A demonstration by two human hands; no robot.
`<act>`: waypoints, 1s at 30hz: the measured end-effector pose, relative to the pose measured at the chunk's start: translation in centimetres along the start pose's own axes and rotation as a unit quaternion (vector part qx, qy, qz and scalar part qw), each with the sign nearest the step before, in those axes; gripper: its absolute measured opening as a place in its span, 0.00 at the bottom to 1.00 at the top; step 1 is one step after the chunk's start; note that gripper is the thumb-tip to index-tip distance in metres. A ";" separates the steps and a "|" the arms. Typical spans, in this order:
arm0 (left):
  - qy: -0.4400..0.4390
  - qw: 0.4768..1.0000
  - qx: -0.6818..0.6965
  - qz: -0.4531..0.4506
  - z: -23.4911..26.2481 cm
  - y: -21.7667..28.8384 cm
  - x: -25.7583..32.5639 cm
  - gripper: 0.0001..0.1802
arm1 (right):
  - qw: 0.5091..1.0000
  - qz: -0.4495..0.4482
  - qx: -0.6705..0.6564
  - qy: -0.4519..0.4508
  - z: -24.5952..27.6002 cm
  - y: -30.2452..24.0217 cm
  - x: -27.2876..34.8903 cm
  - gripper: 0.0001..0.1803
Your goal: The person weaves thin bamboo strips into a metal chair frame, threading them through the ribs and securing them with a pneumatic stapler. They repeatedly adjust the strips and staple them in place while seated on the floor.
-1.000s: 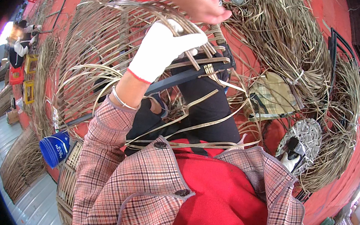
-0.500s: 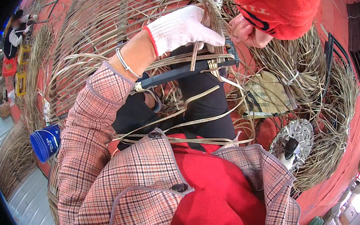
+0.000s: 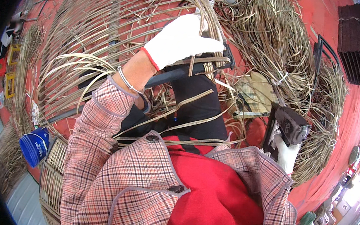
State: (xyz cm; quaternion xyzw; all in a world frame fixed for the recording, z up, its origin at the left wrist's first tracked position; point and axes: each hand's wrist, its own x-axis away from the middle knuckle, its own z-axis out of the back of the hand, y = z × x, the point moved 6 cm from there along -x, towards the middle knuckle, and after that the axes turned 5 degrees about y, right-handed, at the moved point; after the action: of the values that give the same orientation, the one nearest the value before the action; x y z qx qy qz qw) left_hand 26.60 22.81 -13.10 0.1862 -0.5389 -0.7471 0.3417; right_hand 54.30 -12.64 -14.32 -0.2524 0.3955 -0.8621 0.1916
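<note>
My left hand (image 3: 176, 42), in a white knitted glove with a red cuff edge, is closed around brown wicker strips (image 3: 192, 64) at the corner of a dark frame (image 3: 163, 79). The strips wrap over the frame's bar, and loose ends (image 3: 197, 97) trail across my black trousers. On the right, my right hand (image 3: 286, 154), also gloved in white, grips a black tool that looks like a staple gun (image 3: 292, 125). Its fingers are partly hidden by the tool, which is held apart from the frame.
Large bundles of wicker strips (image 3: 279, 48) lie on the red floor (image 3: 345, 125) at right. A yellowish plaid sheet (image 3: 256, 94) lies between them and me. A blue bucket (image 3: 34, 146) stands at left, near yellow crates (image 3: 11, 70). Dark stacked panels (image 3: 358, 47) are at far right.
The staple gun and my right hand have come up into fuller view on the right. The person in the red cap has left the top of the view. My left hand keeps its grip.
</note>
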 end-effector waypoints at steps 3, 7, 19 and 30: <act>0.007 0.995 0.088 0.037 0.8 0.1 0.2 0.15 | 0.998 0.010 -0.059 -0.026 -1.6 -5.2 1.3 0.10; 0.015 0.971 0.234 0.051 1.5 0.6 1.7 0.12 | 0.954 0.240 0.147 -0.101 -2.2 -10.9 2.4 0.15; 0.036 0.998 -0.042 -0.022 0.1 -1.0 1.1 0.16 | 0.946 0.158 0.128 -0.252 -3.6 -15.7 2.8 0.26; -0.023 0.994 -0.105 -0.028 -0.7 0.1 4.7 0.13 | 0.955 0.043 -0.024 -0.291 -3.8 -15.7 2.0 0.28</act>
State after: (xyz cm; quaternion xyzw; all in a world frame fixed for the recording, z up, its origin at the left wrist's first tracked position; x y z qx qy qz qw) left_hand 23.82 18.92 -12.79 0.1469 -0.4594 -0.8132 0.3258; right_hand 48.42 -1.85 -3.68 -0.4795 0.3533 -0.7325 0.3297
